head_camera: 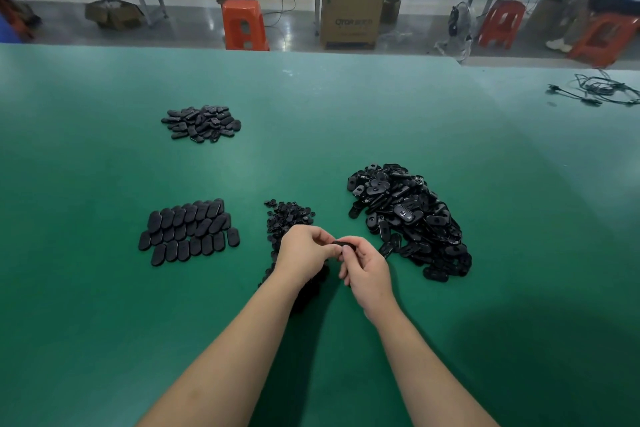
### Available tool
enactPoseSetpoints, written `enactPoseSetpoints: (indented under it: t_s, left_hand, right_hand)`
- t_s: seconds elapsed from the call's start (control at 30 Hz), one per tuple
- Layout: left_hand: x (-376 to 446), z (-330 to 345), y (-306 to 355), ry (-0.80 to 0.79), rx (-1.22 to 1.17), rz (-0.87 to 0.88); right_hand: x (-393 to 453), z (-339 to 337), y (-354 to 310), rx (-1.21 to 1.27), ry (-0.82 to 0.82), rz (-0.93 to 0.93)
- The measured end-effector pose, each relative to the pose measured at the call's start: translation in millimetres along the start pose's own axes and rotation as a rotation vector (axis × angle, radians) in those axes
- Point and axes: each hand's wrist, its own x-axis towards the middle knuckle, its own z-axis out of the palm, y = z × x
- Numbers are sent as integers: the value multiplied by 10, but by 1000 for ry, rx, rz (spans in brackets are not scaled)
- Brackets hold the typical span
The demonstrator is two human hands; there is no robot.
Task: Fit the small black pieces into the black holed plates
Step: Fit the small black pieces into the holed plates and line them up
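Near left, plates in rows (188, 232); far left, loose heap (201, 123). Centre: small pieces (287, 218). Left hand (304, 253) and right hand (363, 267), fingers curled, pinch one plate (344, 246) together. Right: plate pile (408, 218).

A flat green matte worktop (104, 288) is carrying heaps of black plastic oval plates (408, 218) toward its right edge, black small pieces (287, 218) at its middle, and neat rows of matte black oval plates (188, 230) leftward. Beyond the far edge, an orange-red plastic stool (244, 24) and a brown cardboard box (351, 10) with grey lettering are showing.
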Motion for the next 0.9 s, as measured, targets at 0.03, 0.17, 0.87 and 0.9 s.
enactPoseSetpoints:
  t_s: [0.03, 0.17, 0.87, 0.9]
  left_hand:
    - [-9, 8, 6, 5, -1, -4]
    - [-31, 29, 27, 26, 16, -8]
    - [-77, 163, 44, 91, 61, 138]
    - [-74, 158, 29, 76, 51, 168]
  right_hand:
    - [0, -3, 1, -2, 4, 2]
    - [8, -7, 8, -33, 3, 3]
    - [-7, -16, -18, 15, 62, -6]
    - [-7, -18, -16, 19, 68, -7]
